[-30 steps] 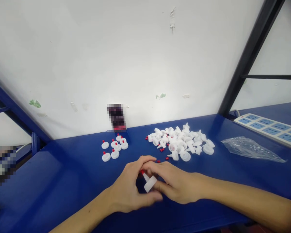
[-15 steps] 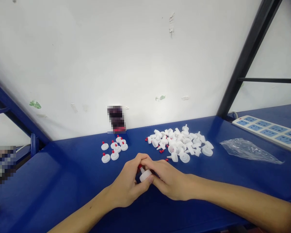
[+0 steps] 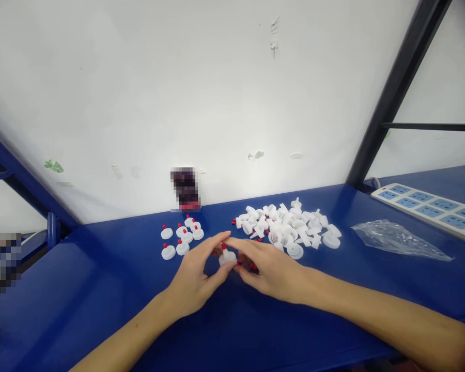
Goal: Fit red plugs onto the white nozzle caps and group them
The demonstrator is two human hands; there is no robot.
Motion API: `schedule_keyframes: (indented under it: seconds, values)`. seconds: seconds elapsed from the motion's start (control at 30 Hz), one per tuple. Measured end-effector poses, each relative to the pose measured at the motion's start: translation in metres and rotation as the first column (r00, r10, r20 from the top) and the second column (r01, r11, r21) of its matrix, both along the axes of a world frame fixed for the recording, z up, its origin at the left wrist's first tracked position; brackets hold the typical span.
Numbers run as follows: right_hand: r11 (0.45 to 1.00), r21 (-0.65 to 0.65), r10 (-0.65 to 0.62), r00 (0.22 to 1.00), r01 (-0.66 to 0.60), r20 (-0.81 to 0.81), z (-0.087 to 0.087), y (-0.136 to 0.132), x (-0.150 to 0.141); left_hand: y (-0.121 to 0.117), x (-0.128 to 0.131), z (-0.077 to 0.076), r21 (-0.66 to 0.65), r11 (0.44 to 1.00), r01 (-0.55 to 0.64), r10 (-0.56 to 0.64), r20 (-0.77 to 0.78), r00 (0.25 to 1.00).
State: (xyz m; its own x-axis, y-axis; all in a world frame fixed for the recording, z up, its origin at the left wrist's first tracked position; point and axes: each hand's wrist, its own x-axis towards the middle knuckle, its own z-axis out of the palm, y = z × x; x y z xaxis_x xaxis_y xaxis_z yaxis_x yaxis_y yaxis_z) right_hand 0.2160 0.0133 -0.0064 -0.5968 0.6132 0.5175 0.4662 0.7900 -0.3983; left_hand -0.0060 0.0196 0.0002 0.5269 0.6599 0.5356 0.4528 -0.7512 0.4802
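A white plastic nozzle cap [image 3: 227, 258] with a red tip cover stands upright in my left hand [image 3: 197, 274], gripped between thumb and fingers. My right hand [image 3: 269, 271] curves around its other side, the index finger close to the red tip. Small dark red tip covers [image 3: 252, 267] show in the shadow inside my right hand's curled fingers, which partly hide them. Left of the hands, several white caps with red tips [image 3: 168, 252] stand upright in a group. Behind my right hand lies a loose heap of white nozzle caps [image 3: 294, 227], some red tip covers among them.
The blue table [image 3: 101, 289] meets a white wall [image 3: 225, 93] behind. A clear plastic bag [image 3: 399, 240] lies right of the heap, beside a long power strip [image 3: 430, 206]. A pixelated dark object [image 3: 186, 188] leans at the wall. Metal posts [image 3: 395, 98] slope at both sides.
Both hands have moved slightly up and away from me with the nozzle cap. My right thumb and fingers have parted more, so the red covers behind them now show.
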Motion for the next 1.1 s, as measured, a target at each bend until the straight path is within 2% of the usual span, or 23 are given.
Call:
schedule_keyframes:
  seconds: [0.07,0.13,0.23,0.33,0.43,0.5,0.63,0.73,0.87,0.97,1.1]
  values:
    - [0.993,0.072,-0.098,0.993,0.093,0.064,0.006,0.007,0.009,0.011,-0.009,0.000,0.148,0.987,-0.069,0.089,-0.129,0.988]
    - [0.975,0.145,-0.189,0.969,0.167,0.158,0.012,0.015,0.020,0.022,-0.019,0.000,0.269,0.956,-0.120,0.194,-0.269,0.943]
    - [0.945,0.206,-0.302,0.916,0.252,0.265,0.015,0.027,0.033,0.031,-0.031,-0.001,0.352,0.923,-0.155,0.310,-0.443,0.841]
    - [0.936,0.213,-0.339,0.884,0.281,0.323,0.013,0.033,0.037,0.034,-0.037,-0.001,0.410,0.897,-0.165,0.375,-0.510,0.774]
    - [0.939,0.214,-0.332,0.878,0.271,0.345,0.012,0.031,0.036,0.033,-0.036,0.002,0.457,0.870,-0.185,0.412,-0.469,0.781]
    - [0.938,0.221,-0.333,0.875,0.268,0.351,0.012,0.030,0.035,0.030,-0.033,0.005,0.439,0.879,-0.187,0.382,-0.414,0.826]
    - [0.930,0.227,-0.356,0.860,0.289,0.365,0.012,0.030,0.035,0.017,-0.023,0.010,0.285,0.958,-0.040,0.147,-0.365,0.919]
    - [0.938,0.208,-0.338,0.869,0.278,0.360,0.010,0.033,0.037,0.010,-0.015,0.008,0.180,0.983,0.048,0.030,-0.406,0.914]
    - [0.958,0.145,-0.282,0.898,0.246,0.339,0.008,0.035,0.037,0.009,-0.011,0.003,0.047,0.994,0.097,-0.064,-0.470,0.880]
    - [0.973,0.072,-0.232,0.928,0.221,0.291,0.008,0.034,0.036,0.013,-0.012,0.000,-0.009,0.996,0.086,-0.080,-0.466,0.881]
    - [0.989,0.029,-0.151,0.979,0.148,0.134,0.006,0.034,0.035,0.014,-0.015,-0.001,-0.035,0.997,0.075,-0.082,-0.461,0.884]
